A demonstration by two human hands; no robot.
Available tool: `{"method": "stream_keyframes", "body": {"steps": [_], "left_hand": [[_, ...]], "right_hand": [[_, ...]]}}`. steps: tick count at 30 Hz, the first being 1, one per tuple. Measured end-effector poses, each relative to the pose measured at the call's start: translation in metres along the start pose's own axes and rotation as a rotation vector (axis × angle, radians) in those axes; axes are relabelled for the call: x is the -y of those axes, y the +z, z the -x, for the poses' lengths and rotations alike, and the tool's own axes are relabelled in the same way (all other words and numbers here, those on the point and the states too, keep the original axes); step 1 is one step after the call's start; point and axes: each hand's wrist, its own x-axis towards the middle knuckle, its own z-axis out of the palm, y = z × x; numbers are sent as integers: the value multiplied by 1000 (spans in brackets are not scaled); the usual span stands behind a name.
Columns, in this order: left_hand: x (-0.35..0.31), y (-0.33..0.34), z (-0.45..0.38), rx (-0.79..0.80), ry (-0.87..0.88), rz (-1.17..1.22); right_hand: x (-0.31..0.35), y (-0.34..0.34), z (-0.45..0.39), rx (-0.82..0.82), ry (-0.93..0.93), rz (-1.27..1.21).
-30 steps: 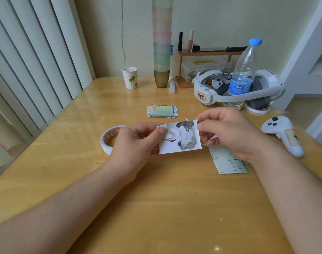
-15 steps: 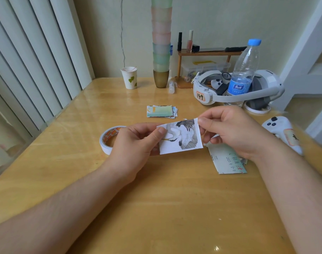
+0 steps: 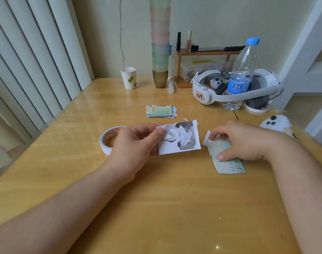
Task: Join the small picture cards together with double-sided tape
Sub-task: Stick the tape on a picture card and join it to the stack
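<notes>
Picture card with a crane [image 3: 182, 138] is pinched by the left hand [image 3: 136, 143], thumb on its left edge, above the tabletop [image 3: 156, 208]. Right hand [image 3: 242, 142] fingers curl onto a pale green card [image 3: 228, 162] lying just right. Next, likely lift and align it

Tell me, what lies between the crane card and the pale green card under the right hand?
Only a narrow strip of bare table separates the crane card from the pale green card, as the head view shows.

Single head view, looking forward-down, close over table [image 3: 156, 208].
</notes>
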Motion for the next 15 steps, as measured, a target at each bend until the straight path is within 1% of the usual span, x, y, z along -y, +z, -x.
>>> {"method": "stream_keyframes", "body": {"steps": [7, 9, 12, 13, 15], "left_hand": [[0, 0, -1, -6, -39, -15], [-1, 0, 0, 4, -42, -7], [-3, 0, 1, 6, -41, 12], [-3, 1, 1, 4, -43, 17], [-3, 1, 0, 5, -51, 30]], "right_hand": [[1, 3, 0, -35, 0, -55], [3, -3, 7, -51, -21, -116], [3, -18, 19, -39, -118, -344], [3, -21, 21, -44, -165, -453], [6, -24, 21, -76, -253, -758]]}}
